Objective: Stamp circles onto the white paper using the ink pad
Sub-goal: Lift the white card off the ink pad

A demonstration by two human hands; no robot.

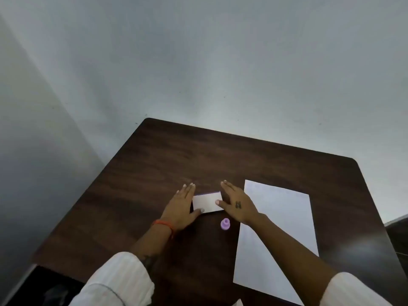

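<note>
A small white box with a purple edge, the ink pad (207,202), lies closed on the dark wooden table (167,164). My left hand (180,208) rests flat against its left side, thumb touching the front corner. My right hand (237,204) lies flat against its right side, thumb on the lid. Fingers of both hands are stretched out. A small purple stamp (225,224) stands upright just in front of the pad, between my wrists. A blank white paper (282,219) lies to the right, partly under my right forearm.
A grey wall rises behind the table's far edge. The table's left edge drops to a dark floor at the lower left. Bare wood stretches behind the pad. White sleeves cover both my upper forearms.
</note>
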